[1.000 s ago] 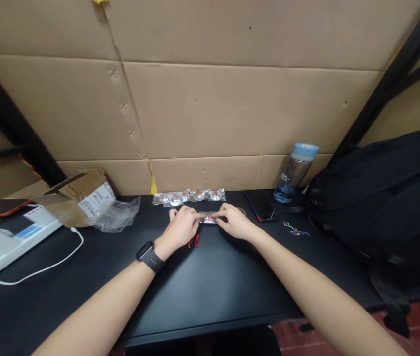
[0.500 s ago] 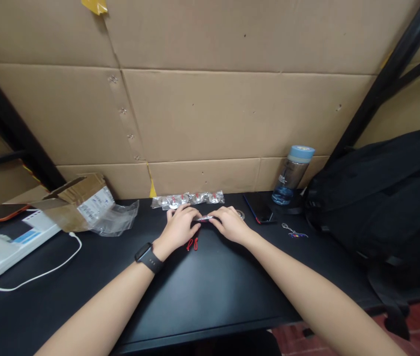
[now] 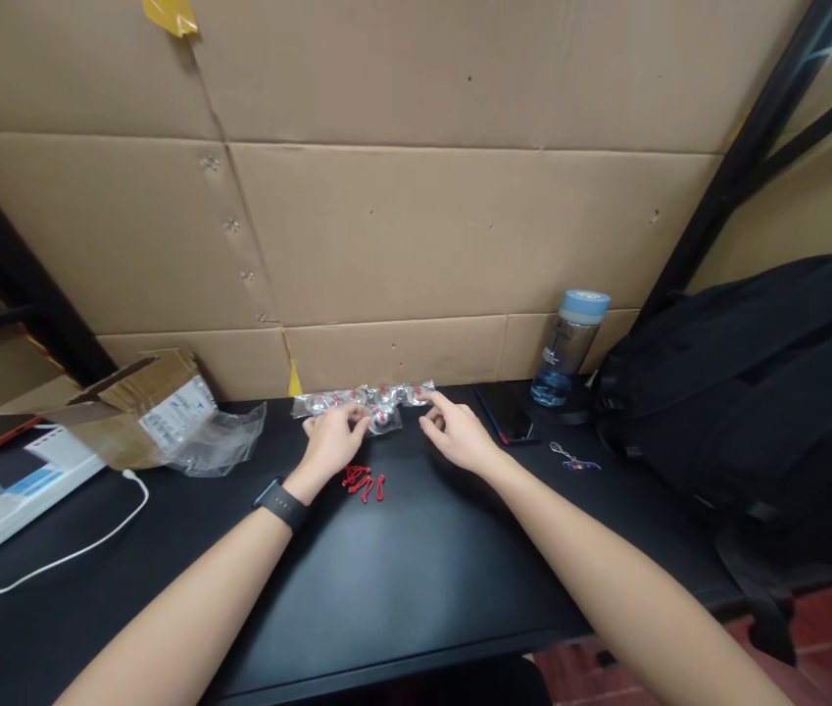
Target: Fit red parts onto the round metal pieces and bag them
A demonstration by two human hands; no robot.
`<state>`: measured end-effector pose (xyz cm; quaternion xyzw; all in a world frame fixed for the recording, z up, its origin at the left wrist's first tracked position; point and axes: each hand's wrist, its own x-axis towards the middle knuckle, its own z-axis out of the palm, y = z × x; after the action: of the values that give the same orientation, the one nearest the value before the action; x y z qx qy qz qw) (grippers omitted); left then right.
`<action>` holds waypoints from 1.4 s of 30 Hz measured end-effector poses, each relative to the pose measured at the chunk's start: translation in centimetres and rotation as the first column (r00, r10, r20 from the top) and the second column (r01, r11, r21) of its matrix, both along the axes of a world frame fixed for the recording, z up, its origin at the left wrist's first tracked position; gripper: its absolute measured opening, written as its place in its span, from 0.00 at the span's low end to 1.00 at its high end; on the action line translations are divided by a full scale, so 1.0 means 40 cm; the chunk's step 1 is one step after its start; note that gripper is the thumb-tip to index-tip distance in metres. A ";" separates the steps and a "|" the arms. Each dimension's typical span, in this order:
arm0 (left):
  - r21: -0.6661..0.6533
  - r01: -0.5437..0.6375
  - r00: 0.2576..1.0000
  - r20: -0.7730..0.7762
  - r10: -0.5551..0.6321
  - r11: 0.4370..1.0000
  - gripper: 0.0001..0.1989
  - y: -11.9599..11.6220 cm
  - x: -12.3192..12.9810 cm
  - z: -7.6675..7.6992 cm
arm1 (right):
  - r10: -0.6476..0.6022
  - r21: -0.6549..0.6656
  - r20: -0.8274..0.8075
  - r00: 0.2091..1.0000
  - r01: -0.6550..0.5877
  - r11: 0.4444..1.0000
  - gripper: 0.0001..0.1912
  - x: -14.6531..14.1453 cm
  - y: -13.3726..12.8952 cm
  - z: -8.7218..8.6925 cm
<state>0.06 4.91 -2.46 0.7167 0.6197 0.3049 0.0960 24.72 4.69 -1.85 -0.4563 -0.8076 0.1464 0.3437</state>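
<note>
Where left hand (image 3: 334, 439) meets packet (image 3: 384, 422): grip not discernible
Right hand (image 3: 464, 436): thumb, forefinger apart
Red loops (image 3: 380, 487): nearby

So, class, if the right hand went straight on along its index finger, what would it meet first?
The right hand would probably meet the rightmost clear packet in the back row; depth is unclear, so the two may be touching.

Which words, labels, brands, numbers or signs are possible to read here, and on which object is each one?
Bottle: white lettering, perhaps ending "UA", too blurred to be sure.
Lid: a pale mark, too blurred to read.
Box label: dark print, too small to read.
Packets: no text that I can make out.
</note>
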 end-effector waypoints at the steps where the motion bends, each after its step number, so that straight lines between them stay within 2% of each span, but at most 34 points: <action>1: 0.018 -0.036 0.999 -0.007 0.036 0.999 0.12 0.011 -0.007 -0.006 | -0.005 0.010 -0.004 1.000 0.005 1.000 0.20 0.005 0.004 0.001; 4: 0.108 -0.074 0.995 -0.061 0.080 0.991 0.12 0.038 -0.024 -0.025 | -0.016 0.032 -0.016 1.000 0.017 0.999 0.21 0.017 0.014 0.001; 6: 0.149 -0.058 0.990 -0.122 0.077 0.987 0.09 0.049 -0.032 -0.036 | -0.022 0.039 -0.021 1.000 0.023 0.999 0.20 0.022 0.021 0.000; 10: 0.177 -0.013 0.977 -0.208 0.050 0.984 0.13 0.049 -0.039 -0.046 | -0.033 0.045 -0.006 0.999 0.034 0.998 0.14 0.035 0.031 0.005; 12: 0.188 0.001 0.968 -0.246 0.046 0.982 0.14 0.044 -0.037 -0.044 | -0.040 0.059 0.056 0.998 0.036 0.998 0.12 0.050 0.034 0.013; 15: 0.226 -0.007 0.961 -0.266 0.069 0.974 0.13 0.032 -0.034 -0.027 | -0.048 0.083 0.265 0.963 0.027 0.996 0.12 0.088 0.037 0.021; 17: 0.219 0.095 0.965 -0.262 -0.036 0.971 0.12 0.017 -0.035 -0.005 | -0.050 0.047 0.397 0.916 0.034 0.998 0.22 0.115 0.041 0.021; 19: 0.129 0.319 0.926 -0.251 -0.280 0.939 0.11 -0.007 -0.039 0.021 | -0.024 -0.025 0.459 0.888 0.040 0.999 0.27 0.137 0.049 0.015; 21: -0.002 0.533 0.825 -0.221 -0.520 0.846 0.11 -0.037 -0.042 0.044 | 0.025 -0.082 0.461 0.887 0.015 0.997 0.24 0.151 0.058 0.010; 22: -0.055 0.599 0.776 -0.205 -0.596 0.799 0.12 -0.053 -0.041 0.054 | 0.047 -0.096 0.448 0.893 -0.004 0.995 0.22 0.156 0.063 0.008; 24: -0.117 0.667 0.712 -0.192 -0.676 0.736 0.12 -0.080 -0.037 0.065 | 0.068 -0.103 0.418 0.906 -0.028 0.994 0.20 0.160 0.070 0.007; 26: -0.126 0.688 0.685 -0.212 -0.697 0.715 0.11 -0.097 -0.027 0.068 | 0.062 -0.100 0.391 0.918 -0.024 0.995 0.19 0.162 0.072 0.009; 31: -0.089 0.679 0.677 -0.309 -0.668 0.729 0.07 -0.108 0.001 0.058 | 0.078 -0.124 0.332 0.940 -0.039 0.992 0.19 0.154 0.064 0.014; 35: -0.060 0.661 0.685 -0.359 -0.634 0.748 0.05 -0.118 0.018 0.052 | 0.185 -0.167 0.276 0.943 -0.142 0.976 0.18 0.132 0.044 0.021; 39: -0.004 0.597 0.764 -0.300 -0.571 0.802 0.05 -0.124 0.028 0.049 | 0.263 -0.211 0.237 0.935 -0.215 0.953 0.18 0.114 0.024 0.036; 42: 0.029 0.517 0.840 -0.210 -0.501 0.855 0.04 -0.116 0.030 0.051 | 0.281 -0.190 0.239 0.930 -0.239 0.952 0.17 0.110 0.015 0.051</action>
<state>1.27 0.28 -0.43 0.8853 0.3999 0.2229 0.0821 29.13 5.28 0.20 -0.3861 -0.8853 0.1925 0.1737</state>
